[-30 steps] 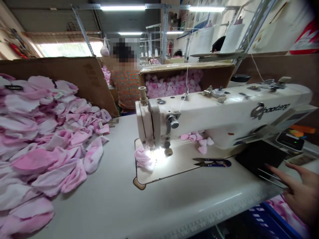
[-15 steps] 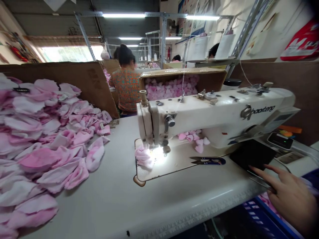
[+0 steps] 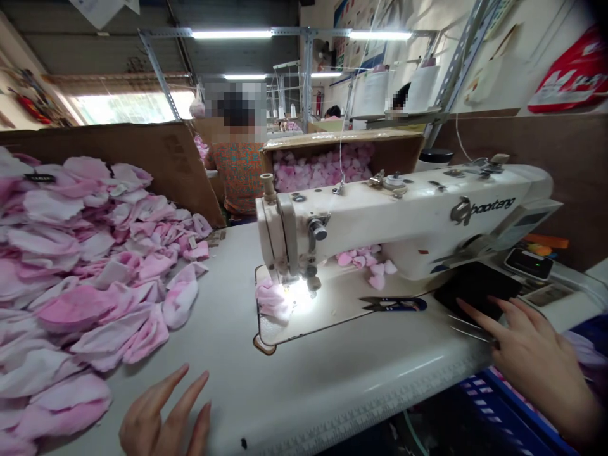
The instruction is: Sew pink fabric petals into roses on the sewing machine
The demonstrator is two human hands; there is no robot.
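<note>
My right hand (image 3: 532,354) lies at the lower right on the table's front edge, holding slim metal tweezers (image 3: 470,329) under its fingers. Its fingertips reach the black pad (image 3: 477,289). My left hand (image 3: 166,415) stands open at the bottom of the view, fingers spread, close to a large heap of pink and white fabric pieces (image 3: 90,278). A pink fabric piece (image 3: 272,300) lies under the presser foot of the white sewing machine (image 3: 403,215), lit by its lamp. Blue-handled thread snips (image 3: 394,304) rest on the machine bed.
A cardboard box of pink pieces (image 3: 323,166) stands behind the machine, with a cardboard panel (image 3: 156,164) behind the heap. A co-worker in a patterned top (image 3: 240,177) sits beyond it. A small digital display (image 3: 528,263) sits at the right; a blue crate (image 3: 517,399) lies below the table edge.
My left hand has come into view at the bottom. My right hand has moved left and further onto the table, and the view has turned slightly.
</note>
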